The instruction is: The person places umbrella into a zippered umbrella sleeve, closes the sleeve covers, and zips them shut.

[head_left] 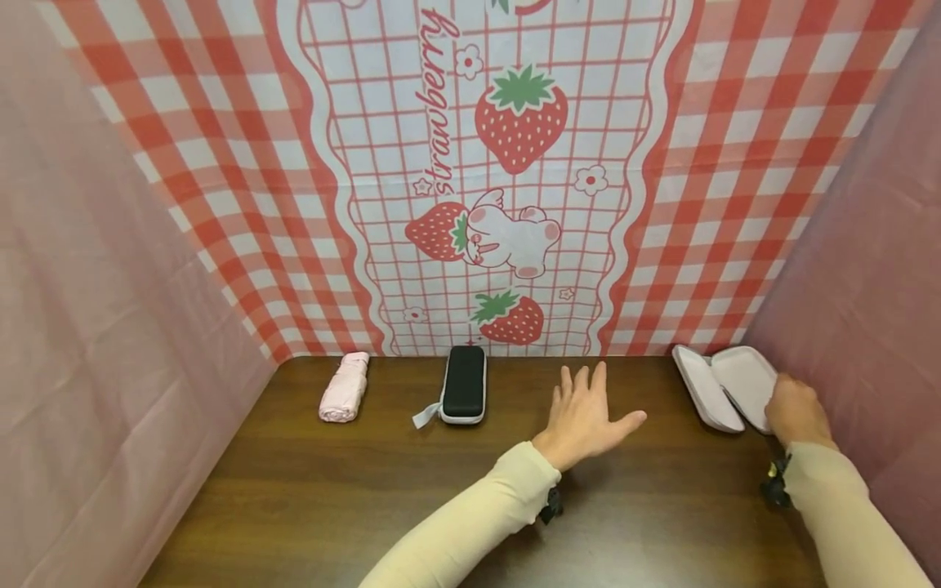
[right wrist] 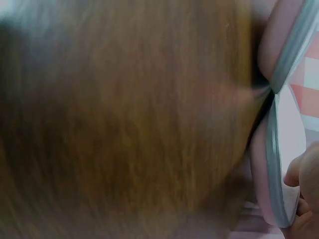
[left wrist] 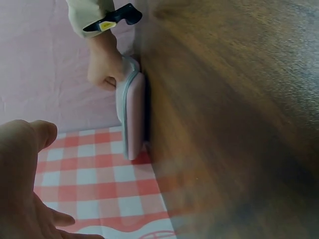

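Note:
A pink hard-shell zip case [head_left: 707,390] lies unfolded at the back right of the table, its pale inside facing up and its two halves spread at the hinge. My right hand [head_left: 800,411] grips the outer edge of its right half. In the right wrist view the thumb [right wrist: 295,172] lies over the inner side of the rim, with curled fingers at the outside. My left hand [head_left: 584,415] hovers over the middle of the table with fingers spread and nothing in it. Left of that hand lies a black zip case [head_left: 465,382] with a light grey edge and strap.
A rolled pink cloth-like bundle [head_left: 345,388] lies at the back left of the brown wooden table [head_left: 309,498]. Behind the table hangs a red-and-white checked strawberry curtain [head_left: 515,245]. Plain pink curtains [head_left: 867,269] close off both sides, the right one close beside my right hand.

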Tool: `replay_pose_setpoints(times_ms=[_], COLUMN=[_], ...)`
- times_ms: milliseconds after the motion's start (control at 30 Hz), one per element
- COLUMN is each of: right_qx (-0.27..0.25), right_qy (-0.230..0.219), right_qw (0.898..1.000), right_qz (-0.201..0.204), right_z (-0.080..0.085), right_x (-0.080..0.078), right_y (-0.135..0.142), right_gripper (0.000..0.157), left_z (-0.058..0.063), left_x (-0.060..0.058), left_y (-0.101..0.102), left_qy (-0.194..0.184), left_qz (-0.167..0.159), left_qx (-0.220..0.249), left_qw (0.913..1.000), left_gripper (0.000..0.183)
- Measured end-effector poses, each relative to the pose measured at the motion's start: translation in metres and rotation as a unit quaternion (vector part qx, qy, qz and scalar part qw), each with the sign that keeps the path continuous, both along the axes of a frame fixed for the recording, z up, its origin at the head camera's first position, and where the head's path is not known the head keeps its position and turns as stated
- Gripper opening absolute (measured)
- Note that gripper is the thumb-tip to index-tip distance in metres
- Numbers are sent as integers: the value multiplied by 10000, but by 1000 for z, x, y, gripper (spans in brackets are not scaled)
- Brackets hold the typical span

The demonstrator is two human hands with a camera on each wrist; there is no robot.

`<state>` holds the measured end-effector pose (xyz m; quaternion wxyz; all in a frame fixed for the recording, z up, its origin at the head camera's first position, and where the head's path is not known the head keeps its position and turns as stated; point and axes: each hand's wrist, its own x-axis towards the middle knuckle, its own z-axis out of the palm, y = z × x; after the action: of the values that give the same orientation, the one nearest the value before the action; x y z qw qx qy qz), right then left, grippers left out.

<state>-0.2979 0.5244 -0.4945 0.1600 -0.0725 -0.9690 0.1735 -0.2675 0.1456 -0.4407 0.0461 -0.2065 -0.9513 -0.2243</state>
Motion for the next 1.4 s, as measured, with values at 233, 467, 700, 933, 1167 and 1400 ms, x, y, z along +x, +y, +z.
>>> replay_pose_setpoints(times_ms=[233, 467, 700, 933, 1167, 1400], right_qx=[-451, -642, -834, -902, -994, -956], right_qy=[84, 397, 345, 441, 424, 702], right_qw=[9987, 9965, 9951, 9947, 9941, 9928], right_qz=[-223, -359, -406, -243, -116, 146], right_z=[1, -6, -8, -5, -6, -7], right_x=[9, 16, 21, 28, 30, 30], right_y=[-13, -42, -69, -94, -110, -122], right_gripper=[37, 49, 48, 45, 42, 31], left_z=[-10, -20, -26, -31, -39, -42], left_x=[0, 2, 8, 12, 10, 11], left_y=[2, 6, 12, 16, 18, 20], left_qy=[-91, -95, -94, -5, -108, -405], left_qz=[52, 24, 106, 15, -132, 69], left_qx=[-172, -345, -313, -367, -136, 413], left_qw=[9998, 9994, 9994, 9993, 9998, 9983], left_gripper=[90, 83, 72, 60, 43, 41])
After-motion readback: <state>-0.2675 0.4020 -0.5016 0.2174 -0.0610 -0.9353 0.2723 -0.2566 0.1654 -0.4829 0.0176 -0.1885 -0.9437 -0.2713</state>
